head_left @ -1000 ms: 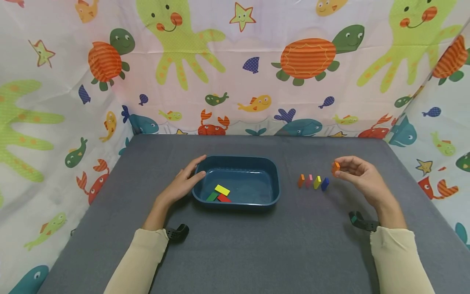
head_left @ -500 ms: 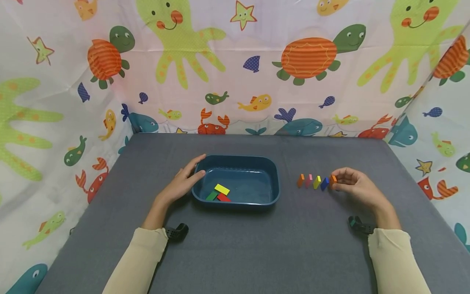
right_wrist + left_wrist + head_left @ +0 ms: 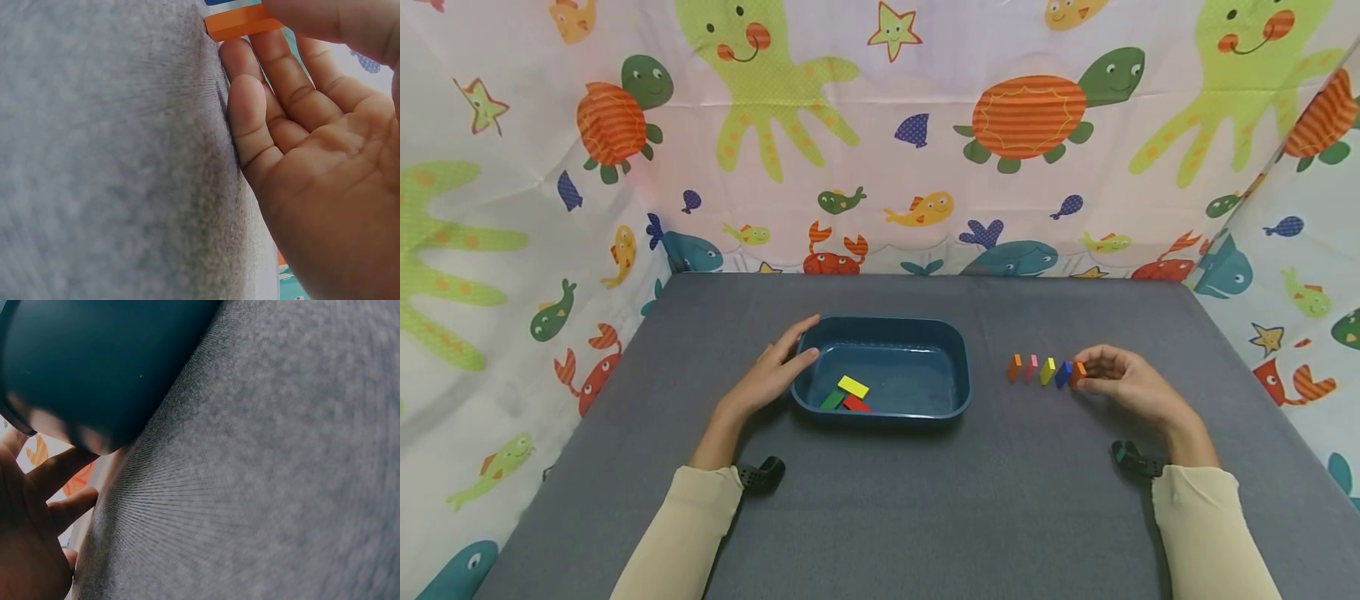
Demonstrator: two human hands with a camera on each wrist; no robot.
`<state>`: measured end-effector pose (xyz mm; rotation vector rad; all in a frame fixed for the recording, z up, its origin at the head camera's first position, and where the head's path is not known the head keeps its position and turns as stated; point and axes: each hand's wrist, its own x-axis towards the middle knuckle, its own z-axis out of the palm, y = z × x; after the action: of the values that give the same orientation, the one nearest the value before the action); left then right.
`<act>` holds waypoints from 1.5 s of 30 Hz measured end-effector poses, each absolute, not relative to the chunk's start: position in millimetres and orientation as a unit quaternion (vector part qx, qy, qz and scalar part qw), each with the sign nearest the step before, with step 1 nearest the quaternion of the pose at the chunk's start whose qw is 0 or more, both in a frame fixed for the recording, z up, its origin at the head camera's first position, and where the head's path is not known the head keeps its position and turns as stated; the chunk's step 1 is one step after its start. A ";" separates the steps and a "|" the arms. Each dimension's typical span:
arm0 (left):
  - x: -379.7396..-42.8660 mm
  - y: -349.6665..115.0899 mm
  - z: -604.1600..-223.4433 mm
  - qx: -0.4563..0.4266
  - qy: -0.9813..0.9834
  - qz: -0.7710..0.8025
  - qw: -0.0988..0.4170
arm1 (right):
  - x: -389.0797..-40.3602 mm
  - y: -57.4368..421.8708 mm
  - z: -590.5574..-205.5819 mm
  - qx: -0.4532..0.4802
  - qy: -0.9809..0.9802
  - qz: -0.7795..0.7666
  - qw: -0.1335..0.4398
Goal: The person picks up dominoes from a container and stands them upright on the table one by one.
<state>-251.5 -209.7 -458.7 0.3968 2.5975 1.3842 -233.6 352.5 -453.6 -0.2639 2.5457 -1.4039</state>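
Note:
My right hand [image 3: 1131, 385] pinches an orange domino [image 3: 1078, 372] between thumb and fingers. The domino stands upright on the cloth, right beside a blue domino [image 3: 1063, 374]. Leftward the row goes on with a yellow domino [image 3: 1047, 372], a pink one and another orange domino [image 3: 1014, 367], all upright. In the right wrist view the held orange domino [image 3: 242, 22] touches the cloth. My left hand [image 3: 767, 379] rests against the left end of a dark blue tray [image 3: 955, 408], fingers relaxed along its outside. Whether the left thumb presses the rim I cannot tell.
Inside the tray, at its front left, lie a yellow domino [image 3: 853, 387], a green domino [image 3: 833, 400] and a red domino [image 3: 857, 403]. Grey cloth [image 3: 925, 517] covers the table. A curtain [image 3: 880, 167] printed with sea animals stands behind and on both sides.
My right hand has lowered the orange domino and stood it on the cloth at the row's right end, then shifted it slightly left towards the blue one. The left hand has stayed put.

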 end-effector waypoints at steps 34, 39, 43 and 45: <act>-249.2 -209.9 -457.1 0.143 0.872 0.461 0.083 | -229.2 241.6 -387.2 -0.214 0.857 -0.467 -0.034; -248.9 -209.5 -456.3 0.141 0.871 0.464 0.082 | -233.7 191.4 -386.0 -0.287 0.840 -0.461 0.013; -249.1 -210.4 -456.6 0.143 0.870 0.465 0.079 | -235.6 154.8 -391.6 -0.309 0.835 -0.452 0.049; -249.2 -211.1 -457.5 0.144 0.870 0.465 0.078 | -237.3 139.5 -395.8 -0.313 0.834 -0.449 0.066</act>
<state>-249.2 -211.1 -457.5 0.4320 2.6037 1.3936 -237.3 139.5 -395.8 -0.9444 2.5167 -1.3556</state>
